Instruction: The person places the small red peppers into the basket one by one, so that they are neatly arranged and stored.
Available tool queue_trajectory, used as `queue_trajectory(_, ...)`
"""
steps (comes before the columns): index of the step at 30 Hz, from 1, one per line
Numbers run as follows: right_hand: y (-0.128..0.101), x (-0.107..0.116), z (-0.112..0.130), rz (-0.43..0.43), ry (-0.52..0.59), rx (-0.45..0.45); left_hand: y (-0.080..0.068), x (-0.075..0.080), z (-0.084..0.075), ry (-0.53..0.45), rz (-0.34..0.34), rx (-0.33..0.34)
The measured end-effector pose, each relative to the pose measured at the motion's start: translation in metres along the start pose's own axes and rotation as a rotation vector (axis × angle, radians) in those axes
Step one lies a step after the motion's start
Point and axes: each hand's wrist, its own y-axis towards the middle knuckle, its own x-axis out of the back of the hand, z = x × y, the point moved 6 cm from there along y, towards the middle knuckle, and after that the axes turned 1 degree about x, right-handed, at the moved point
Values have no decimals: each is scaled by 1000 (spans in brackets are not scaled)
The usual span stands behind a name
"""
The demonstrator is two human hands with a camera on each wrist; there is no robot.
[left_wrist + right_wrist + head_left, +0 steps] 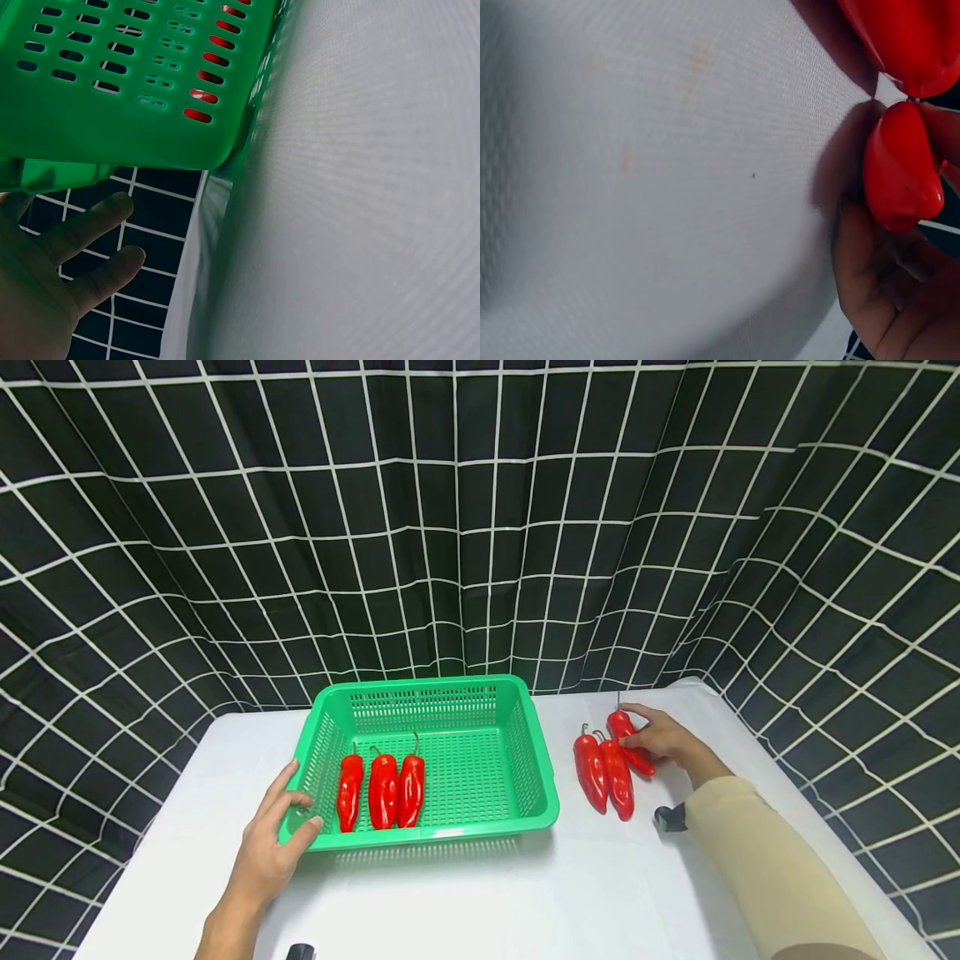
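Note:
My left hand (272, 839) holds the front left corner of a green plastic basket (450, 835), with the thumb and one finger over its rim. In the left wrist view, two fingers (97, 221) spread outside the basket wall (112, 135). Three red peppers (382, 792) with curved stems lie inside, toward the left. Right of the basket, my right hand (663, 739) grips a red pepper (621, 724) from above, fingers and thumb on either side; part of it is hidden. In the right wrist view, this pepper (901, 169) shows between the fingers.
Two more red peppers (591, 772) lie side by side on the white table (465, 902), left of my right hand. A small dark object (300, 952) shows at the front edge. Black cloth with white grid lines (420, 543) hangs behind and at both sides.

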Motion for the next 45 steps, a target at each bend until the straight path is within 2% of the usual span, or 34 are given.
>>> queue_trajectory(4,1,1,0,-9,-17,-18,0,0,1,-6,0,-5)
queue_trajectory(10,0,6,-8,-52,16,-42,1,-1,1,6,3,-2)
queue_trajectory(15,-7,13,-14,-97,103,-31,0,0,1,7,7,5)
queue_trajectory(24,-21,21,-19,-115,294,18,0,1,-1,0,6,7)
queue_trajectory(36,-42,30,-24,-184,393,36,-1,-1,0,-5,4,4)
queue_trajectory(45,-55,36,-23,-216,406,60,0,-1,1,-3,4,2)
